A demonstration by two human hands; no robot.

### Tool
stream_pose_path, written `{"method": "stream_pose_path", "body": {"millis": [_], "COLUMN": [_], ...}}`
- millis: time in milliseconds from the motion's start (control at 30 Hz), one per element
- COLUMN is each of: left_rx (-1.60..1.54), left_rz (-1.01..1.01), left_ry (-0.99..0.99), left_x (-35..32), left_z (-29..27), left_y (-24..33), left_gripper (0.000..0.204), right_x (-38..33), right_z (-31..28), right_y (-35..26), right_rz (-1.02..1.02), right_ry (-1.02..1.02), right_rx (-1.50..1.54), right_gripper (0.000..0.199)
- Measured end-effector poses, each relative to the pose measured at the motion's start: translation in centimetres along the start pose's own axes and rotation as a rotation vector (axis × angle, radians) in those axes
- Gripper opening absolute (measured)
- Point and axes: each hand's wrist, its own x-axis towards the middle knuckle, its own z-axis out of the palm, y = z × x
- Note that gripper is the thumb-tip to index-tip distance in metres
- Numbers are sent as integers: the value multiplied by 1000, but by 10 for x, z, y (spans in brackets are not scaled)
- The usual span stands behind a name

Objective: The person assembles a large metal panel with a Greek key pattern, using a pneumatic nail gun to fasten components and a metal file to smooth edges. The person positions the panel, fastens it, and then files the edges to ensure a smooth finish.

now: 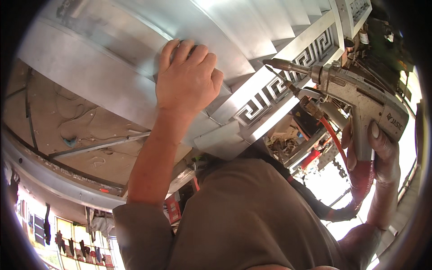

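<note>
My left hand (186, 83) rests on a large silvery sheet-metal panel (108, 85), its fingers curled down. A bit of something dark shows between the fingers; the rest of it is hidden. On the right, my right hand (384, 157) grips the handle of a grey pistol-shaped welding gun (360, 94). Its long nozzle points left, over the panel's edge, with a thin feed tube alongside. Near the nozzle tip runs a border of raised, square-spiral metal trim (274, 87). Angled metal slats (256, 31) fill the panel's far part.
A dark hose (315, 202) hangs from the gun past my body, and an orange-red hose (333, 135) loops beside the handle. Below left, a brown floor (81, 121) carries loose wires and a metal bar (99, 146). A cluttered shelf (292, 153) stands beneath the panel's right edge.
</note>
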Motion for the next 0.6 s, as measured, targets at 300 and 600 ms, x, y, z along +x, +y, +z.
{"method": "stream_pose_path", "body": {"millis": [300,600], "left_rx": [-38,123], "left_rz": [2,-8], "left_ry": [171,235], "left_x": [0,-8], "left_z": [-1,-2], "left_y": [-1,3], "left_gripper": [8,18], "right_x": [-28,-75], "right_z": [-50,-91], "right_y": [87,178], "right_rz": [-136,-276], "right_ry": [79,214], "right_rx": [226,315], "right_gripper": [55,45]}}
